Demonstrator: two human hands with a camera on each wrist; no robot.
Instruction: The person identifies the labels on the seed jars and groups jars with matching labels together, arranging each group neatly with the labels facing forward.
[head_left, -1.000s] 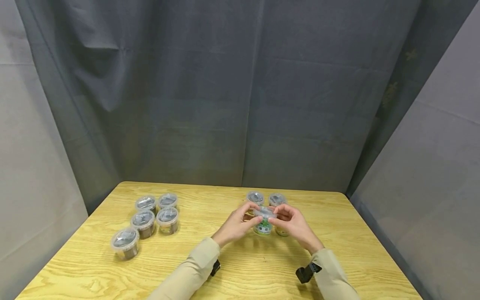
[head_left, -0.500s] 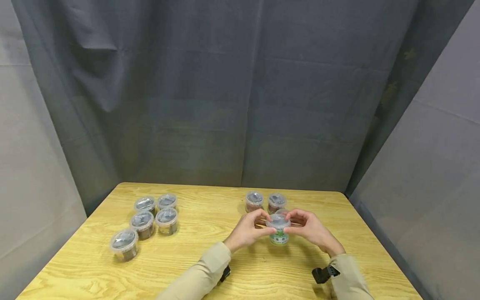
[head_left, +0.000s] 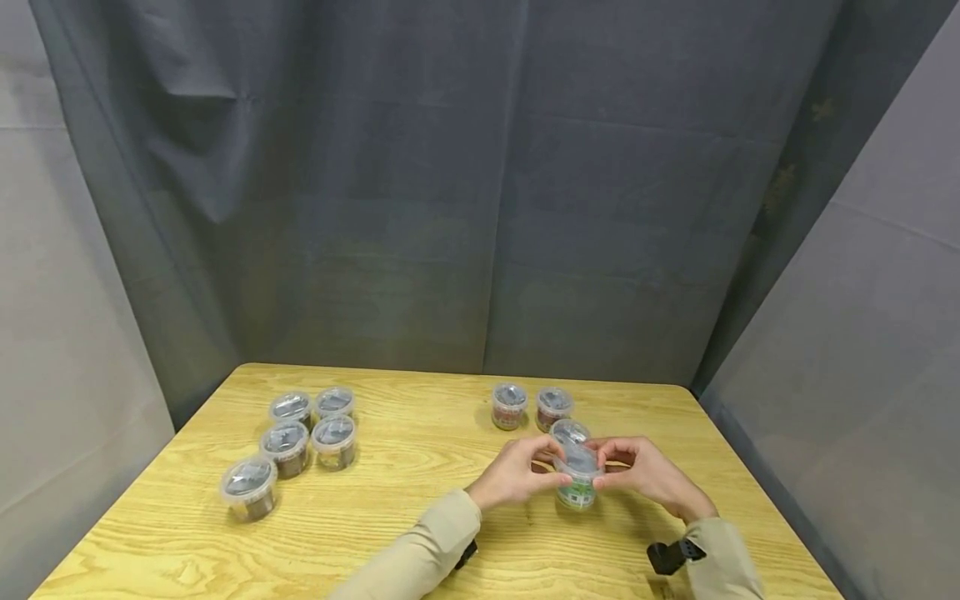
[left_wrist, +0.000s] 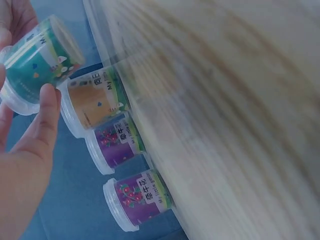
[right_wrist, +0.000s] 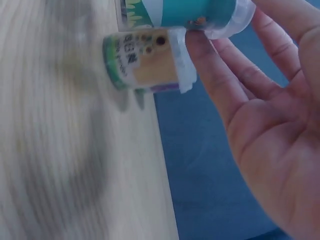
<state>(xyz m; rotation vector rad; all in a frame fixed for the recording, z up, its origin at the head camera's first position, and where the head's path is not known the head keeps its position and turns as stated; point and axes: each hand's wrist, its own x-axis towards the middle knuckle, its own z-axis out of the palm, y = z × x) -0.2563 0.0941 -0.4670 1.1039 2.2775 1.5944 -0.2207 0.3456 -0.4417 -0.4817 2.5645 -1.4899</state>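
While both hands, left hand and right hand, pinch the green-labelled tub by its lidded rim, it looks light, rigid, slick plastic; rim grip seems safest.

Place: probably a staged recording booth, not a home or shop.
Backdrop: grey curtain hangs across the far side, plain grey panels left and right.
Furniture: one bare wooden table.
Props: small lidded tubs grouped far left.
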